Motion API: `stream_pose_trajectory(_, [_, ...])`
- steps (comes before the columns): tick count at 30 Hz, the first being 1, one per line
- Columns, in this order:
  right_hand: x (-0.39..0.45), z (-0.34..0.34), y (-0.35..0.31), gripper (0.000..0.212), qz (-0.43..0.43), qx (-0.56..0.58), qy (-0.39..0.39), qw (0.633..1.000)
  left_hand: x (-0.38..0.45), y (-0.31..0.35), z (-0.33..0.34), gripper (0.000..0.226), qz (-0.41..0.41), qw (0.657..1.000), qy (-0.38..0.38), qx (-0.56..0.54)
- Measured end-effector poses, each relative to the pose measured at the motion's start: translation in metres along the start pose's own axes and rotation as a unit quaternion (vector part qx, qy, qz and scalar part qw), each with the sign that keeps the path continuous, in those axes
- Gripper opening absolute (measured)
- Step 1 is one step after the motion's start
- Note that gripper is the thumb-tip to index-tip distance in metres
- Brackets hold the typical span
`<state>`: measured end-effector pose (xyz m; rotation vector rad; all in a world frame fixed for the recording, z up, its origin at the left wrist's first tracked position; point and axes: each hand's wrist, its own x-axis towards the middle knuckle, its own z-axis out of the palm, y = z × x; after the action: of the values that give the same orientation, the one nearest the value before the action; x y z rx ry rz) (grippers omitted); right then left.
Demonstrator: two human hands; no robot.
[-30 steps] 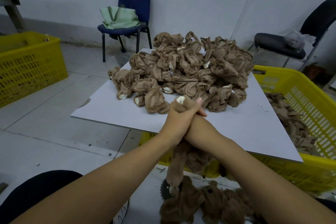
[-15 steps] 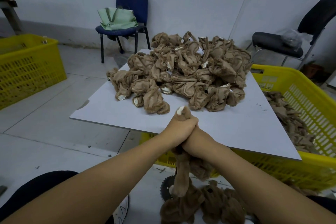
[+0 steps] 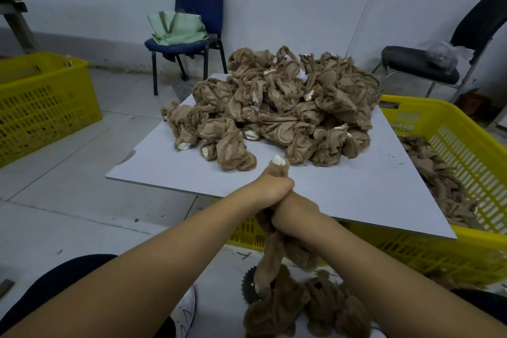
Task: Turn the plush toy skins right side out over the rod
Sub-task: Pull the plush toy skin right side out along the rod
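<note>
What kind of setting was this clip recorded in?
Probably a small plush toy workshop: a heap of inside-out tan plush skins on a white board, yellow slatted plastic crates holding more skins, bare concrete floor.

Tan-brown plush skins [image 3: 279, 107] with white tips; yellow latticed crates [image 3: 450, 151]; blue chair [image 3: 200, 16]; pale-green bag [image 3: 178, 29].

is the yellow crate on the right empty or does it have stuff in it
Not empty. The yellow crate holds brown plush skins along its inside, partly hidden under the white board. How full it is cannot be told.
</note>
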<state>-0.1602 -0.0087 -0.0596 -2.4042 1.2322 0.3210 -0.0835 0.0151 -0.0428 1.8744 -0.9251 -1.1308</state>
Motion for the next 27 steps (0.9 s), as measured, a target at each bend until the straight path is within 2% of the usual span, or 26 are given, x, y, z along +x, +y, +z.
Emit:
stream_pose_trajectory(2, [-0.003, -0.008, -0.003, 0.038, 0.009, -0.021, -0.009, 1.000, -0.002, 0.008, -0.002, 0.020, 0.035, 0.999, 0.017, -0.017])
stream_pose_trajectory(5, [-0.006, -0.023, -0.004, 0.040, -0.011, -0.014, 0.028, 0.999, -0.010, 0.025, -0.008, 0.034, 0.089, 0.990, 0.056, -0.089])
stream_pose_trajectory(7, [-0.009, -0.028, -0.003, 0.036, -0.018, -0.009, 0.042, 0.999, -0.012, 0.032, -0.011, 0.039, 0.090, 0.985, 0.039, -0.139])
stream_pose_trajectory(9, [-0.007, -0.027, -0.007, 0.023, -0.021, -0.005, 0.054, 0.998, -0.015, 0.035, -0.012, 0.041, 0.078, 0.987, 0.008, -0.139])
stream_pose_trajectory(11, [-0.002, -0.018, -0.020, 0.016, 0.025, -0.112, 0.029, 0.993, -0.016, 0.028, -0.010, 0.045, 0.066, 0.990, -0.015, -0.123])
stream_pose_trajectory(13, [-0.002, -0.010, -0.036, 0.016, 0.050, -0.202, -0.038, 0.977, -0.017, 0.019, -0.008, 0.045, 0.061, 0.994, -0.011, -0.092])
stream_pose_trajectory(14, [-0.002, -0.006, -0.036, 0.015, 0.053, -0.217, -0.057, 0.973, -0.017, 0.016, -0.007, 0.040, 0.057, 0.995, -0.009, -0.082])
stream_pose_trajectory(15, [-0.001, -0.003, -0.034, 0.015, 0.050, -0.248, -0.040, 0.967, -0.017, 0.013, -0.006, 0.031, 0.052, 0.996, -0.008, -0.076])
stream_pose_trajectory(16, [0.007, 0.001, -0.030, 0.013, 0.043, -0.243, 0.008, 0.969, -0.019, 0.012, -0.005, 0.023, 0.044, 0.997, -0.005, -0.069])
stream_pose_trajectory(18, [0.007, 0.003, -0.018, 0.021, -0.002, -0.083, -0.010, 0.996, -0.022, 0.011, -0.005, 0.017, 0.038, 0.997, 0.009, -0.059])
stream_pose_trajectory(19, [-0.003, 0.001, -0.008, 0.026, -0.017, -0.045, -0.023, 0.999, -0.023, 0.012, -0.006, 0.020, 0.047, 0.997, 0.019, -0.052])
stream_pose_trajectory(23, [-0.010, -0.016, -0.005, 0.024, -0.042, -0.015, 0.008, 0.999, -0.025, 0.024, -0.013, 0.034, 0.096, 0.992, 0.076, -0.042])
stream_pose_trajectory(27, [-0.018, -0.045, -0.002, 0.008, -0.110, 0.058, 0.092, 0.988, -0.029, 0.035, -0.021, 0.039, 0.133, 0.969, 0.146, -0.148])
